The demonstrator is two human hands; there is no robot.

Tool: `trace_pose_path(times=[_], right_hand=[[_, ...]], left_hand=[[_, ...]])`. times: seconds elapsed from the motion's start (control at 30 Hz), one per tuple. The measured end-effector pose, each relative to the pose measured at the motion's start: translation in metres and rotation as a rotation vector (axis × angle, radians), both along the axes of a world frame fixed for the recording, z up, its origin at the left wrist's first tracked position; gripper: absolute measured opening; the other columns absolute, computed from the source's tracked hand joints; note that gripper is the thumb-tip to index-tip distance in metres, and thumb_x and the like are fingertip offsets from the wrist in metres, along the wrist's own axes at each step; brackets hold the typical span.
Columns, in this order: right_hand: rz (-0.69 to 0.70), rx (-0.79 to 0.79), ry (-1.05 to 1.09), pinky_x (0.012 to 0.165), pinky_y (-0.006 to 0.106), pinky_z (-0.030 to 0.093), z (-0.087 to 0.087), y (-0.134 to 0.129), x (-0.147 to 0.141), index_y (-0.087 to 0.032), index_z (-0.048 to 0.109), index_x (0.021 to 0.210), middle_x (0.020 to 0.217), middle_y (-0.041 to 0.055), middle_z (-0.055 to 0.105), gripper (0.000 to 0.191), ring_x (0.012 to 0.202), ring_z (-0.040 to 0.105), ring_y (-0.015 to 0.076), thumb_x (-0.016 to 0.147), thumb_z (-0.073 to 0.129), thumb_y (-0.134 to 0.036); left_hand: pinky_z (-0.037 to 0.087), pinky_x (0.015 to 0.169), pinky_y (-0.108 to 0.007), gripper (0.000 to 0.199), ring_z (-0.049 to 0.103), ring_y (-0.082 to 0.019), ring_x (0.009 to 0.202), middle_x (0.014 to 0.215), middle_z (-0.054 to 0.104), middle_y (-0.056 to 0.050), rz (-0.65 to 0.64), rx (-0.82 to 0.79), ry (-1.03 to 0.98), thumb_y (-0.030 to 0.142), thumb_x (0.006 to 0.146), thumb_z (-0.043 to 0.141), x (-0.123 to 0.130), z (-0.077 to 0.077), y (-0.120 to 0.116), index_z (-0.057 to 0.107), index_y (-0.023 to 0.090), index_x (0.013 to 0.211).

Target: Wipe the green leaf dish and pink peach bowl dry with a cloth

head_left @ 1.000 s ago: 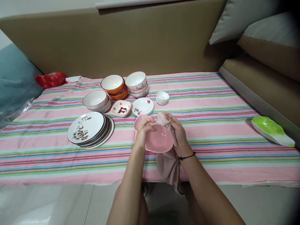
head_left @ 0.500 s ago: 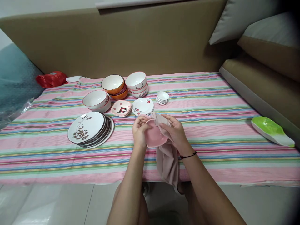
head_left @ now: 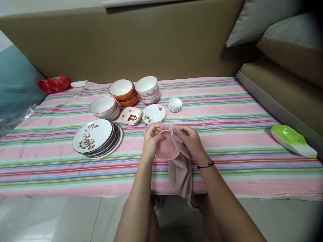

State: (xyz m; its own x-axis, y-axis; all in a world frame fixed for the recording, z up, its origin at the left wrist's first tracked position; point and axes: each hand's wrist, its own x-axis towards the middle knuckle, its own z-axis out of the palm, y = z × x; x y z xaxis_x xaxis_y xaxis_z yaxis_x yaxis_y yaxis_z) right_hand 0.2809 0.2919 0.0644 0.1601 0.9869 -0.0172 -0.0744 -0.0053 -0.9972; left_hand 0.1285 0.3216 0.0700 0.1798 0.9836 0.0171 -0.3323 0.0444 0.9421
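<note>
A small pink dish (head_left: pixel 166 148) is held tilted above the striped cloth, its inside facing me. My left hand (head_left: pixel 152 139) is closed on its left rim, thumb over the edge. At the right rim my right hand (head_left: pixel 189 139) pinches a dusty-pink cloth (head_left: pixel 181 174), which is folded over the edge and hangs down past the front of the dish. Beyond the hands lie a stack of white plates with red flowers (head_left: pixel 153 113) and a pink square dish stack with a cartoon figure (head_left: pixel 130 115).
Flower-patterned plates (head_left: pixel 93 136) are stacked at left. Behind stand a white bowl stack (head_left: pixel 103 107), orange bowls (head_left: pixel 122 89), white bowls (head_left: pixel 147 88) and tiny white dishes (head_left: pixel 175 103). A green dish (head_left: pixel 290 137) lies far right, a red bundle (head_left: pixel 55 84) far left.
My right hand has shifted slightly right and down along the rim with the cloth, uncovering more of the dish's inside. The left hand keeps its hold; the dish has tipped slightly.
</note>
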Motion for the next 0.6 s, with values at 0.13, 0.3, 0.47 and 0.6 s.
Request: trace_pose_path(times=[0.13,0.3,0.47,0.6], right_hand=[[-0.014,0.045,-0.07,0.045,0.023,0.027,0.004,-0.001,-0.002,-0.018,0.053,0.059,0.047,-0.0056,0.04,0.033,0.045,0.036,0.0082,0.074,0.067,-0.045],[-0.023,0.135,-0.168,0.055,0.024,0.037,0.002,0.0,0.001,-0.018,0.062,0.065,0.06,-0.0012,0.055,0.03,0.059,0.048,0.0124,0.081,0.058,-0.043],[0.149,0.076,0.021,0.073,0.027,0.045,-0.005,0.002,0.001,-0.022,0.065,0.106,0.104,0.0029,0.066,0.034,0.09,0.059,0.0183,0.075,0.066,-0.037],[0.067,0.063,-0.024,0.066,0.025,0.043,-0.007,0.002,-0.004,-0.02,0.065,0.09,0.087,0.001,0.065,0.03,0.078,0.056,0.0163,0.066,0.074,-0.036]], left_hand=[[0.04,0.064,-0.021,0.025,0.054,-0.012,0.072,0.074,0.061,0.001,-0.062,-0.008,0.025,0.005,0.052,0.06,-0.003,0.003,0.0,0.061,0.018,0.074],[0.041,0.064,-0.022,0.025,0.055,-0.013,0.073,0.077,0.062,0.0,0.0,-0.031,0.008,0.005,0.049,0.06,-0.002,0.005,-0.001,0.06,0.018,0.071],[0.041,0.063,-0.022,0.025,0.055,-0.013,0.073,0.077,0.061,0.0,0.136,-0.056,-0.013,0.006,0.048,0.061,-0.001,0.003,0.0,0.059,0.018,0.07],[0.041,0.064,-0.022,0.026,0.055,-0.012,0.073,0.077,0.062,0.001,0.054,-0.056,-0.018,0.006,0.049,0.061,-0.002,0.003,0.0,0.06,0.018,0.073]])
